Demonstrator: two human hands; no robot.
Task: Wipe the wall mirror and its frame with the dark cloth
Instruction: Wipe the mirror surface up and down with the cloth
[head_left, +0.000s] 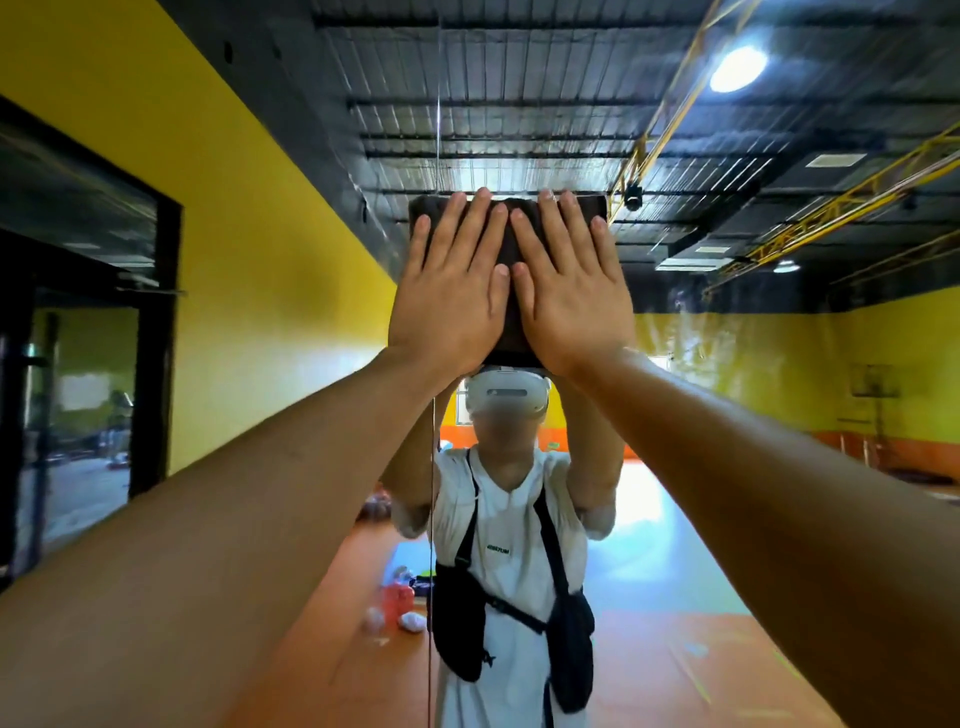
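We press the dark cloth (513, 332) high on the wall mirror (701, 493), left hand (452, 296) and right hand (571, 299) side by side, fingers straight and spread. Flat palms likely spread the pressure evenly and stop the cloth slipping. We cannot make out the frame.

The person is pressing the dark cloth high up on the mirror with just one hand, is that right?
Not quite: it is two hands, not one. The head view shows the left hand and the right hand flat, side by side, pressing the dark cloth high up on the mirror.
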